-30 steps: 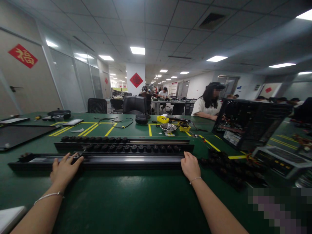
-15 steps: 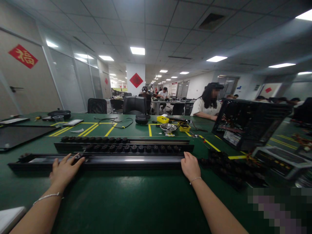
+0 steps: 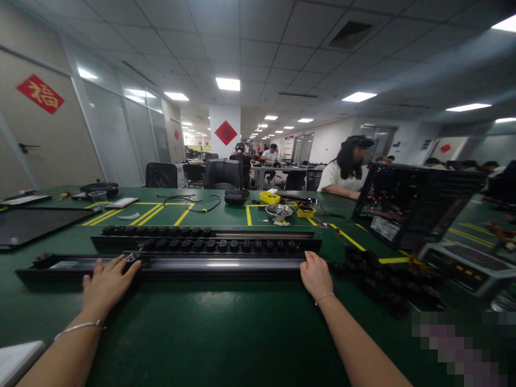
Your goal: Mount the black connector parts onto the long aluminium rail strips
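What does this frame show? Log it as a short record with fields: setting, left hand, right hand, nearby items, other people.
setting: green work table with yellow tape lines, open office
left hand: left hand flat, fingers spread, resting on the near long black rail toward its left end
right hand: right hand at the same rail's right end, touching it; grip not clear
nearby items: second rail with round black knobs behind; pile of black knobs to the right; open computer case; metal bowl
other people: a seated person in white across the table

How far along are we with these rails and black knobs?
Far rail already carries knobs along most of its length. Left hand and right hand rest on the near rail, which shows few knobs. A loose knob pile remains beside it.
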Motion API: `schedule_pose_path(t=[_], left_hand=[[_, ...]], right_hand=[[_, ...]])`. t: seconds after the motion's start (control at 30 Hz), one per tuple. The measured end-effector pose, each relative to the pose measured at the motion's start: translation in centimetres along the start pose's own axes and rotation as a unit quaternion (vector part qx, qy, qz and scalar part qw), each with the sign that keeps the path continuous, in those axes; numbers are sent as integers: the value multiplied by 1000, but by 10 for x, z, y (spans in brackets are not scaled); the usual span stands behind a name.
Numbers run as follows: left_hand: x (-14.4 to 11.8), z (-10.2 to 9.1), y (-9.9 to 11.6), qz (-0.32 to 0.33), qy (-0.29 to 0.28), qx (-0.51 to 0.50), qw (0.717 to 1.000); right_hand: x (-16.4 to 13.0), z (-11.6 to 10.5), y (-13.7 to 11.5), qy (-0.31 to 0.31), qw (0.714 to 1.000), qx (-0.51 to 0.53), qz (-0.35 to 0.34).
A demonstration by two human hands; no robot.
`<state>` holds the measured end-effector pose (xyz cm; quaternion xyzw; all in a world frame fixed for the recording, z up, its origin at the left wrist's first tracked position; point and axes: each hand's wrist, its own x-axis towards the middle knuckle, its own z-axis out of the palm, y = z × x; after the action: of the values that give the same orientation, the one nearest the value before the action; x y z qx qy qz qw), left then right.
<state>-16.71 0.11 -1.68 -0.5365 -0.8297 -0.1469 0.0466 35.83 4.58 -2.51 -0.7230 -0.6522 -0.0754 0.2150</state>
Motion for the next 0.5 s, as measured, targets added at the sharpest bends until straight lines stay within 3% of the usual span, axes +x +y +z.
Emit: schedule_pose_path(t=[0.2, 0.4, 0.5], left_hand=[[-3, -5, 4, 13, -4, 16, 1000], [-7, -4, 3, 70, -12, 129, 989], [-7, -4, 2, 76, -19, 135, 988]], right_hand=[[0, 1, 1, -4, 1000, 7, 4], [0, 2, 1, 1, 1000, 8, 3], [1, 3, 2, 3, 1000, 6, 2]])
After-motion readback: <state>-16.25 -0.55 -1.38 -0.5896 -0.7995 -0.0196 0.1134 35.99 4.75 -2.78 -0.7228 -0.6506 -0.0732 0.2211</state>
